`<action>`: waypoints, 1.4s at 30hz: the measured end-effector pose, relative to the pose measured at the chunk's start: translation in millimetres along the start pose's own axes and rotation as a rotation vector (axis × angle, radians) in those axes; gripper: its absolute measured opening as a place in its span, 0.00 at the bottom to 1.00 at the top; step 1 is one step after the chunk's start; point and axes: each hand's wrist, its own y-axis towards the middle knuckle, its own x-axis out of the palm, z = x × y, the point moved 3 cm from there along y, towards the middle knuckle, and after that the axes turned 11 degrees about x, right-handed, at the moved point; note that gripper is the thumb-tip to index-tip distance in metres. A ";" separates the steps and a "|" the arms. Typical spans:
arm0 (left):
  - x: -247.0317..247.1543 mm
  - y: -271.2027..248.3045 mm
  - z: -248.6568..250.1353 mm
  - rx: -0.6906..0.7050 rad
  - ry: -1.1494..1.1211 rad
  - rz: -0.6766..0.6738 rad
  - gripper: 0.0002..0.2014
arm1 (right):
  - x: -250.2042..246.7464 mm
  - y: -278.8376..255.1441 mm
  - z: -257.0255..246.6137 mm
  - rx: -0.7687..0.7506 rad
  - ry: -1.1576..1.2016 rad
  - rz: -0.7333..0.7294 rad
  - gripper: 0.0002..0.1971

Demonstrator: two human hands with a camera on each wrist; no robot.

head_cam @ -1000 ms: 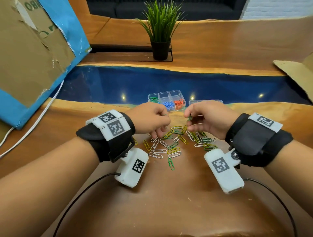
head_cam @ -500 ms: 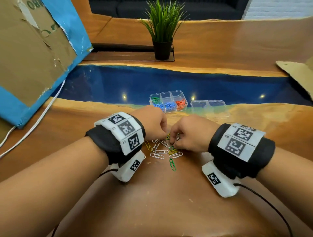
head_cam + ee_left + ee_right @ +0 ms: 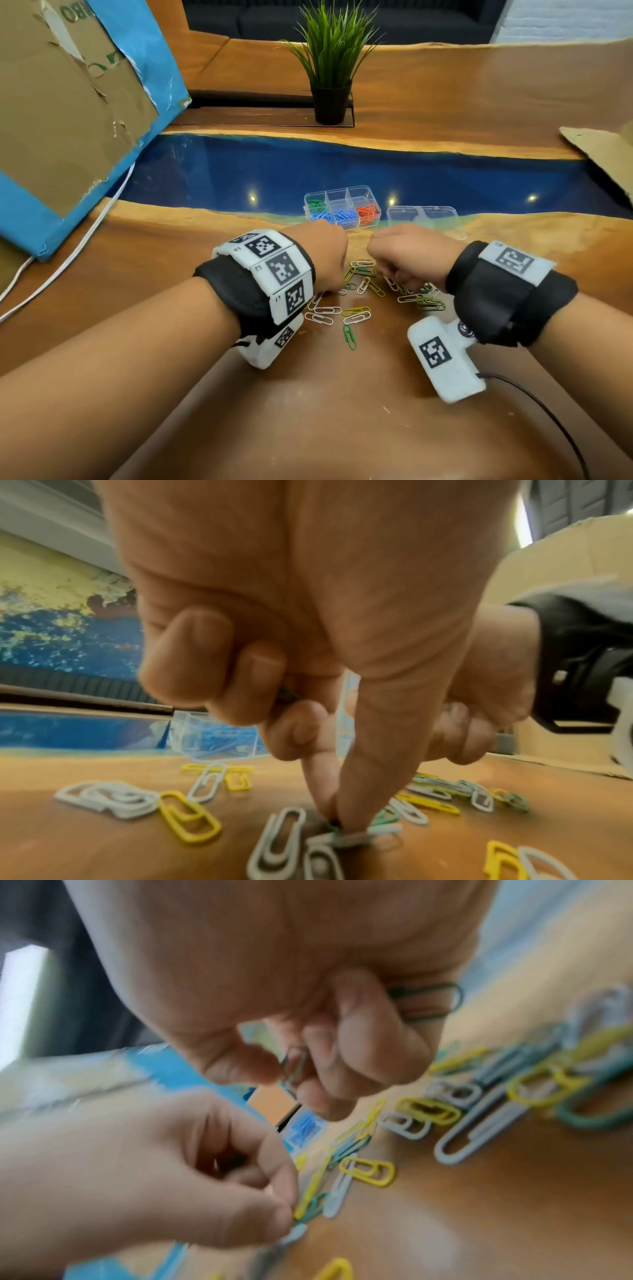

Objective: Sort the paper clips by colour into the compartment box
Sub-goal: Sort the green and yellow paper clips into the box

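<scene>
Loose white, yellow and green paper clips (image 3: 359, 294) lie on the wooden table between my hands. My left hand (image 3: 323, 251) reaches down at the pile's left; in the left wrist view its thumb and forefinger (image 3: 337, 821) pinch a green clip (image 3: 332, 826) lying on the table, and its other fingers are curled. My right hand (image 3: 404, 255) hovers over the pile's right side, fingers curled round green clips (image 3: 428, 1001). The clear compartment box (image 3: 359, 187) stands just beyond, holding green, blue and orange-red clips in separate cells.
The box's clear lid (image 3: 424, 219) lies to its right. A potted plant (image 3: 330, 68) stands at the back. A blue-edged cardboard box (image 3: 68, 120) and a white cable (image 3: 68, 260) are on the left, and a cardboard flap (image 3: 603, 154) on the right.
Half a second ago both hands were pressed close together on the pile. My right hand has since pulled back to the right and lifted; my left hand stays down at the clips.
</scene>
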 end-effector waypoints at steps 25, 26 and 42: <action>-3.8 -3.9 14.1 0.090 0.163 -0.029 0.09 | 8.4 6.8 -19.0 -0.102 -0.613 0.318 0.08; -3.2 -3.3 14.3 0.096 0.165 -0.031 0.09 | 8.6 7.2 -19.6 -0.103 -0.628 0.314 0.08; 3.2 -2.6 4.7 0.084 0.006 -0.083 0.05 | -23.1 11.2 24.5 0.198 0.490 -0.060 0.18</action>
